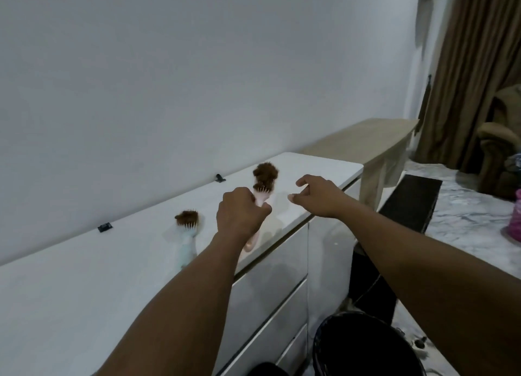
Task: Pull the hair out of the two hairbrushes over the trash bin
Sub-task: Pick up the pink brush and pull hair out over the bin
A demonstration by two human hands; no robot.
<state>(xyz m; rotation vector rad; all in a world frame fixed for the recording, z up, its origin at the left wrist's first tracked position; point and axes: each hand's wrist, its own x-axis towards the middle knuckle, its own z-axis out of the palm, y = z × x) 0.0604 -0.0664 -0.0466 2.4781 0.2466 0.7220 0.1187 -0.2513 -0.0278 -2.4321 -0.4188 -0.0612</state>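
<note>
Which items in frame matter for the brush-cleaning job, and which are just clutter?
Job items:
pink hairbrush, hair-clogged, gripped by left hand
blue hairbrush, hair-clogged, lying on the white dresser
right hand, open, above the dresser
black trash bin, on the floor

Lying about:
two black clips by the wall
wooden bench
brown curtain
pink object

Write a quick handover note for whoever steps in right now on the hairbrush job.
Left hand: closed around the pink brush handle on the white dresser.
Right hand: open, empty, hovering beside that brush.
Blue brush: lying on the dresser, untouched.
Trash bin: on the floor in front of the dresser.
Done: nothing pulled yet; both brushes are full of brown hair.
Left: carry each brush over the bin and strip the hair.
</note>
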